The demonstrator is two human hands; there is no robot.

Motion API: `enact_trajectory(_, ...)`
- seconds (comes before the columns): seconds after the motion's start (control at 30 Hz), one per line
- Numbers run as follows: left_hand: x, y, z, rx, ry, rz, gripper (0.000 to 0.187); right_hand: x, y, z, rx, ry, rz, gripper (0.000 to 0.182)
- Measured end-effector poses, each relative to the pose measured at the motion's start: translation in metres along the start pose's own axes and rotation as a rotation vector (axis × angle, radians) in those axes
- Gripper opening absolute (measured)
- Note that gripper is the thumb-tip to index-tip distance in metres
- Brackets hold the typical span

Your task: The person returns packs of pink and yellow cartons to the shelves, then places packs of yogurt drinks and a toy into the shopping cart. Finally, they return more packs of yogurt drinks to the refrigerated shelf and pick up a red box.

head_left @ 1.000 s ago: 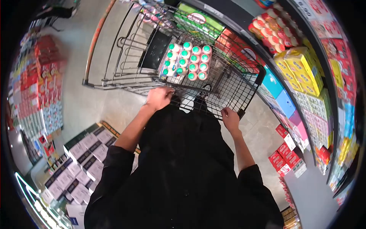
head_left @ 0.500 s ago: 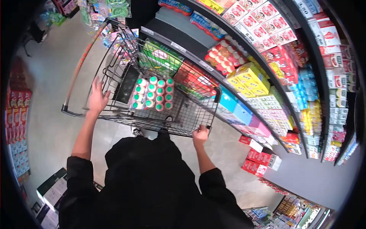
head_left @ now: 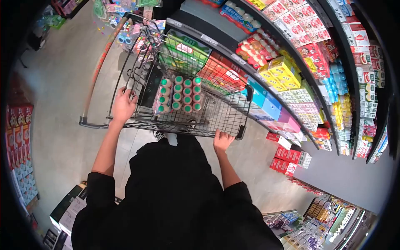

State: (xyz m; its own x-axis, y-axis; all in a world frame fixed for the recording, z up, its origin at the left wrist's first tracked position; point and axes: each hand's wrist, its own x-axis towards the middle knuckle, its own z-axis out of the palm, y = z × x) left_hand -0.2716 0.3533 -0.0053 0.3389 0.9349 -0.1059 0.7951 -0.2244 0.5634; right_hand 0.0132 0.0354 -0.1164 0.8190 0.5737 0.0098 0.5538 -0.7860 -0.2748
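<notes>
A black wire shopping cart [head_left: 166, 129] stands sideways in front of me, its curved handle [head_left: 99, 71] at the left. My left hand [head_left: 124, 106] is on the near side of the cart by the handle end, fingers bent over the wire frame. At the other end my right hand [head_left: 223, 141] holds the near rim, just left of the corner. Inside the cart lie packs of small bottles with green caps [head_left: 180, 95], standing upright in rows. Parts of the fingers are hidden by the wires.
Shelves at the right hold yellow boxed packs [head_left: 279, 73], red-and-white bottle packs [head_left: 256, 50] and cartons. Red boxes [head_left: 287, 160] sit on the floor beyond the cart. Stacked boxed goods [head_left: 18, 141] line the left; white cartons [head_left: 68, 214] stand behind my left arm.
The cart and shelves have shifted rightward in view. My left hand, spread earlier, now bends its fingers over the cart's wires. My right hand sits farther left of the cart corner, its fingers looser.
</notes>
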Motion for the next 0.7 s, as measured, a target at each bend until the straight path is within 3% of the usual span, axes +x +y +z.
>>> enact_trajectory(0.13, -0.002, -0.004, 0.002, 0.001, 0.022, 0.005, 0.021, -0.002, -0.005, 0.003, -0.181, -0.128, 0.055, 0.052)
enact_trajectory(0.3, 0.001, -0.014, 0.010, -0.018, 0.009, -0.009, 0.021, -0.005, -0.008, 0.015, -0.258, -0.002, -0.009, 0.032)
enact_trajectory(0.4, 0.004, -0.023, 0.007, -0.036, -0.005, 0.002, 0.021, -0.007, -0.020, 0.010, -0.229, -0.048, 0.013, 0.026)
enact_trajectory(0.5, 0.007, -0.020, 0.004, -0.020, -0.031, -0.119, 0.022, -0.008, -0.024, 0.015, -0.195, -0.015, 0.024, 0.025)
enact_trajectory(0.7, 0.005, -0.026, 0.010, 0.030, 0.009, -0.067, 0.023, -0.006, -0.020, 0.015, -0.206, -0.063, 0.017, 0.024)
